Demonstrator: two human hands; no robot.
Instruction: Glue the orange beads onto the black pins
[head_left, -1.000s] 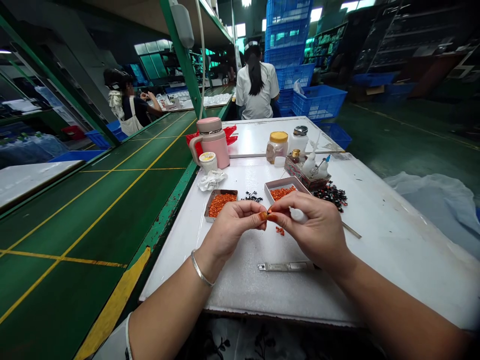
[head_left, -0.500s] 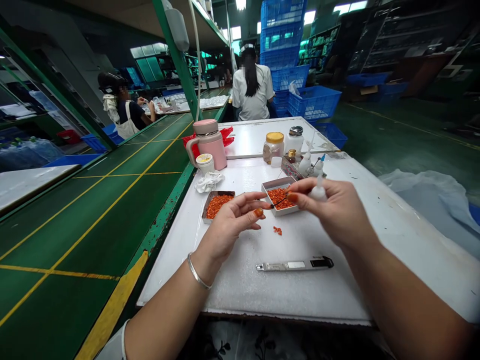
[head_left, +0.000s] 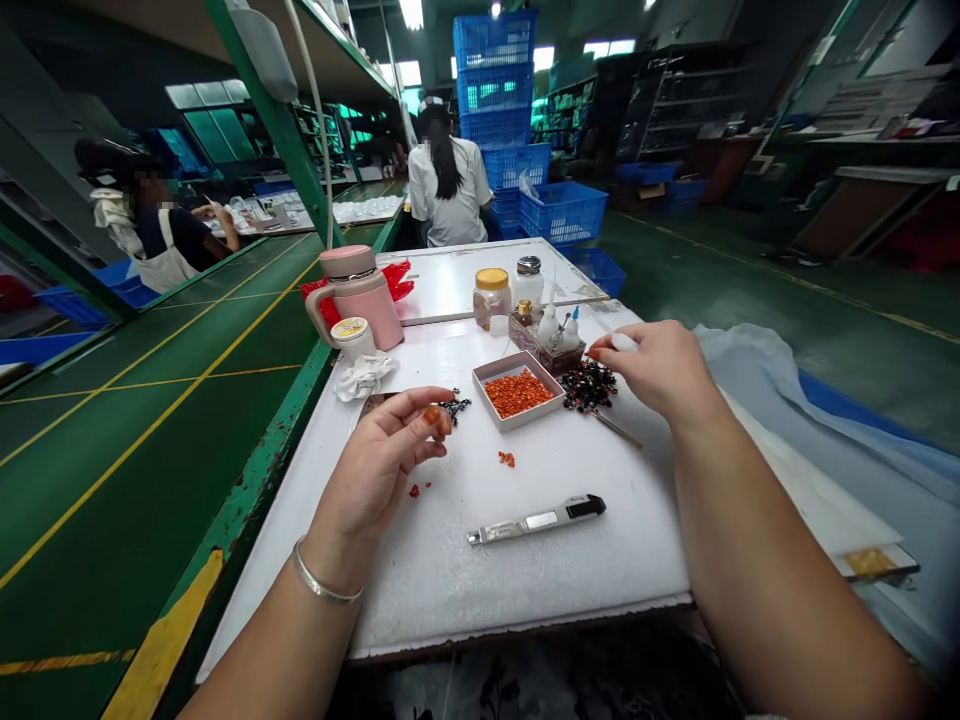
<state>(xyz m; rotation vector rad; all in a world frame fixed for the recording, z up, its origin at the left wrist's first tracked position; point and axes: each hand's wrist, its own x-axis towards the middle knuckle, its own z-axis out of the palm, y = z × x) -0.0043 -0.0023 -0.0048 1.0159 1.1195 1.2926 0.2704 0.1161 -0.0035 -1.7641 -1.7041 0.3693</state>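
Note:
My left hand [head_left: 382,455] is raised above the board, thumb and fingers curled together; whatever they pinch is too small to make out. Just beyond its fingertips lie small black pieces [head_left: 455,405]. My right hand [head_left: 664,372] holds a small white squeeze bottle [head_left: 623,342] against its fingers. Its thumb and fingertip meet at the edge of a pile of shiny black pieces [head_left: 590,385]. Between the hands stands an open white box [head_left: 491,412] with orange-red chips [head_left: 519,393]. A few loose orange chips [head_left: 507,459] lie in front of it.
A utility knife [head_left: 536,521] lies near the front edge; a thin metal tool [head_left: 616,429] rests by the black pile. Behind are a pink mug [head_left: 371,310], a crumpled tissue [head_left: 365,376], a yellow-lidded jar [head_left: 492,298] and a bottle holder [head_left: 547,350]. Two people sit farther off.
My hands have moved apart, the right one swinging right to the black pile with the bottle still in it. The view has turned right, and black pieces now show.

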